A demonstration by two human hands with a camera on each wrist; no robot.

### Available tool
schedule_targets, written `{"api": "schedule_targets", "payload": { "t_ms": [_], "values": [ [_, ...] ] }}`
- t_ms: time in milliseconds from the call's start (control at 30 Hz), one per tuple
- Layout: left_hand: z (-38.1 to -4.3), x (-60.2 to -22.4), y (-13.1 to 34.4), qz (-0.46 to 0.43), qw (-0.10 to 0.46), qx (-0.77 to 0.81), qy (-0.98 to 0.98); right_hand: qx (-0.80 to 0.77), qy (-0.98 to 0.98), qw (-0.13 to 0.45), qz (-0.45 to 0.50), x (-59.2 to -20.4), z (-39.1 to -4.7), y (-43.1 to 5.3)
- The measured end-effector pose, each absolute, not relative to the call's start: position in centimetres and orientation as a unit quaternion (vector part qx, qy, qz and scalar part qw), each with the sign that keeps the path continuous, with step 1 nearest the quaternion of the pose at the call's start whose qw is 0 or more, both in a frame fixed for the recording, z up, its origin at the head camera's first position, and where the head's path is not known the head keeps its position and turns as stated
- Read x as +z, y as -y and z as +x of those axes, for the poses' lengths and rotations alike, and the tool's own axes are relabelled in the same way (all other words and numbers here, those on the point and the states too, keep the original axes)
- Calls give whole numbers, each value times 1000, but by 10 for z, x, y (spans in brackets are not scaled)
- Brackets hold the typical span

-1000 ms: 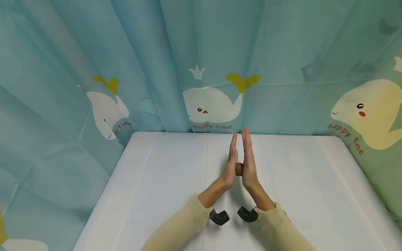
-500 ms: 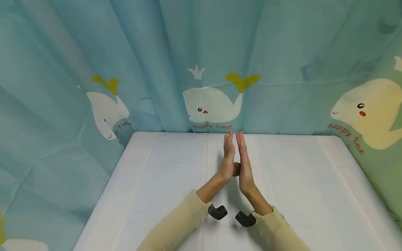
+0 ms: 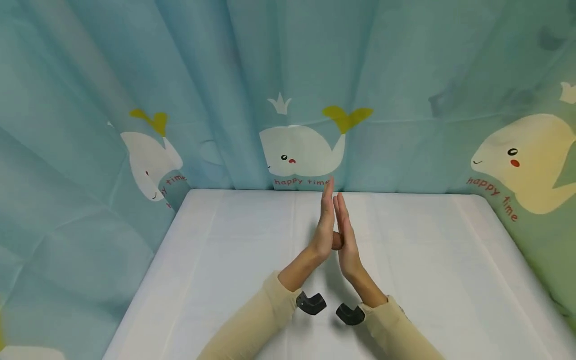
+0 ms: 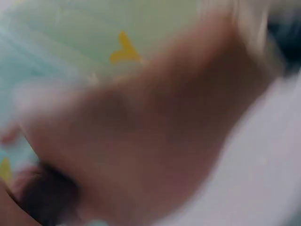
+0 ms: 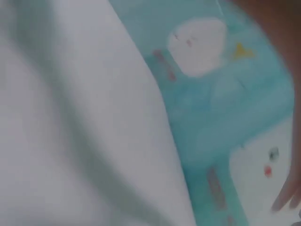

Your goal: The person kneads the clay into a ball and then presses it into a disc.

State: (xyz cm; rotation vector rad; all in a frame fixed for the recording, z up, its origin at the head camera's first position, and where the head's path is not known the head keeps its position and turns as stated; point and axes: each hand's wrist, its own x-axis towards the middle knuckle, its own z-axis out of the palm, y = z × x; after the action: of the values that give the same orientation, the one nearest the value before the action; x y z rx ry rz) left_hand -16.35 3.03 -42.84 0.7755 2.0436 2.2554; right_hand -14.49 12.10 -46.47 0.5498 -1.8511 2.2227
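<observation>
In the head view, my left hand and right hand stand palm to palm above the white table, fingers straight and pointing away. A small brown walnut-like ball sits pressed between the two palms, partly covered by the right hand. The left fingertips reach farther forward than the right ones. The left wrist view is blurred; a dark round ball shows beside a large palm and wrist there. At the right edge of the right wrist view, only part of a hand is visible; the ball is not seen.
A white-covered table lies under the hands. Behind it and at both sides hangs a blue-green curtain printed with whales. Dark wrist cameras stick out close together below the two hands.
My left hand has slid forward while the right has drawn back, so their fingertips are offset. Both hands and the ball have shifted slightly left; the ball stays between the palms.
</observation>
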Motion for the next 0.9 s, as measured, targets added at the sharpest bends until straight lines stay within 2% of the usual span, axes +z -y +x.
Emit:
{"api": "schedule_targets", "payload": {
  "t_ms": [100, 233, 467, 567, 733, 900],
  "values": [
    [-173, -438, -30, 229, -3, 687, -690, 753, 616, 115, 201, -456, -140, -115],
    [-168, -457, -36, 226, 38, 696, -681, 743, 623, 147, 196, -441, -148, -124],
    [-151, -443, -37, 246, 78, 728, -635, 747, 636, 108, 160, -452, -168, -144],
    [-154, -434, -34, 240, 62, 742, -622, 751, 628, 101, 180, -460, -163, -138],
    [-173, -433, -28, 222, -20, 740, -635, 732, 626, 111, 243, -464, -141, -115],
    [-176, -448, -29, 218, -14, 716, -664, 722, 639, 137, 227, -449, -138, -112]
  ]
}}
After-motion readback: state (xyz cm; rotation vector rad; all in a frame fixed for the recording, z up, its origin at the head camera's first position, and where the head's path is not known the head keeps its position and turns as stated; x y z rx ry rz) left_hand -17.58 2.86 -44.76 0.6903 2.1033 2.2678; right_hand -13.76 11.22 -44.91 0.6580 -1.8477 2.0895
